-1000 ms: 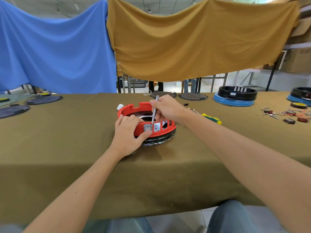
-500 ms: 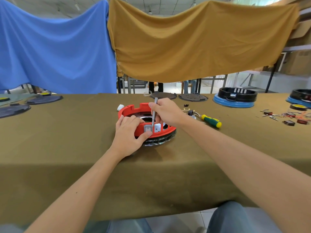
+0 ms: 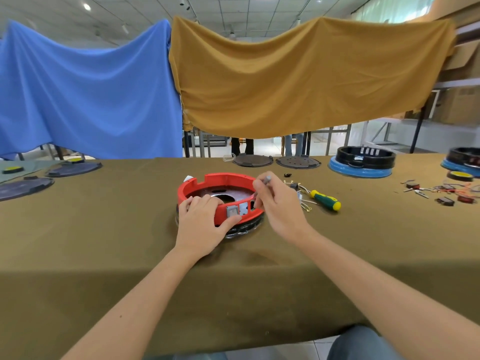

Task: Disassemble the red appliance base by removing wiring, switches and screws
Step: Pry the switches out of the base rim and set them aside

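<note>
Fingers [image 3: 205, 202] of left hand [image 3: 201, 224] curled over ring-shaped red appliance base [image 3: 220, 181] with grey switch [image 3: 232, 211]; right hand [image 3: 276, 203] pinching grey tool [image 3: 267, 179].

An olive-covered tabletop [image 3: 104, 242] carries a green-and-yellow screwdriver [image 3: 326, 200]. Behind the screwdriver sit two dark round plates [image 3: 252, 160], right of them a black-and-blue base [image 3: 362, 162].

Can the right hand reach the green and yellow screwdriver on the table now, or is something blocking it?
Probably yes. The screwdriver lies in the open on the cloth, just right of the right hand, with only loose wires between them. But that hand already grips a thin grey tool, which it should put down first.
</note>
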A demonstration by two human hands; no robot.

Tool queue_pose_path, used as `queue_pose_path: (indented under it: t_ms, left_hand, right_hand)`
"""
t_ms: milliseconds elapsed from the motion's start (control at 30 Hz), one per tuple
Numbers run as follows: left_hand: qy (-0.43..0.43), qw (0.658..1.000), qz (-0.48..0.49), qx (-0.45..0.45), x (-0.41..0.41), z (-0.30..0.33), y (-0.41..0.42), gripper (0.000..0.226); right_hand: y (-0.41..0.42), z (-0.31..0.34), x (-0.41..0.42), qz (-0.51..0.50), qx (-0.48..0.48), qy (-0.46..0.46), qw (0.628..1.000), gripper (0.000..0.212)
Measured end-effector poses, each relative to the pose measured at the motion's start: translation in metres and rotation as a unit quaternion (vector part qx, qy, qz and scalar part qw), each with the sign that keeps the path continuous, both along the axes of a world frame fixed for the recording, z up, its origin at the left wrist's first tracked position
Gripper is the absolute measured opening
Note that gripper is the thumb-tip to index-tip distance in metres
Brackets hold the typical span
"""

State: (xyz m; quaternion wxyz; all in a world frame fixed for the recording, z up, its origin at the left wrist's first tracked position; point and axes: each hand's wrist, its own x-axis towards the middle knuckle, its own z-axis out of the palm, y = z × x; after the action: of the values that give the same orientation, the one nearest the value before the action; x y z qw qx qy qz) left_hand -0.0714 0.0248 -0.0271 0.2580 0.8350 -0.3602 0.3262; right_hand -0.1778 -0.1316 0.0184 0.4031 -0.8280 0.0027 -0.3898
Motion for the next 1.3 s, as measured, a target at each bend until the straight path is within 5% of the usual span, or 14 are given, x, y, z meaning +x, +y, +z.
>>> queue_pose_path:
  t_ms: [133,233,400,633,767,967,1167,1300]
  left_hand:
    - [0.019,0.984,0.152,0.091,-0.014,0.010,-0.013,0.062]
    - [0.004,0.977,0.125,0.171,-0.011,0.014,-0.008,0.061]
    - [0.061,0.992,-0.067,0.082,0.001,0.025,0.021,0.029]
    - [-0.064,0.994,0.007,0.083,-0.007,0.001,0.016,0.033]
    - [-0.081,0.995,0.011,0.064,-0.009,0.000,0.016,0.034]
    - [-0.070,0.995,0.013,0.071,-0.010,0.000,0.015,0.036]
    - [-0.075,0.994,0.015,0.071,-0.010,0.000,0.014,0.037]
    - [-0.077,0.995,0.016,0.069,-0.009,-0.001,0.013,0.039]
  right_hand:
    - [0.003,-0.017,0.001,-0.018,0.039,0.009,0.999,0.013]
    - [0.011,-0.025,0.006,-0.010,0.094,0.023,0.995,0.020]
    - [0.027,-0.033,0.021,-0.018,0.089,0.035,0.995,0.033]
    - [0.034,-0.039,0.026,-0.058,0.102,-0.003,0.993,0.025]
    - [0.016,-0.036,0.015,-0.007,0.339,-0.010,0.941,0.025]
    - [-0.037,-0.035,-0.005,-0.064,0.368,-0.004,0.928,0.021]
    - [-0.096,-0.031,-0.009,-0.240,0.226,0.011,0.944,0.018]
    - [-0.120,-0.039,-0.004,-0.256,0.110,0.067,0.958,0.010]
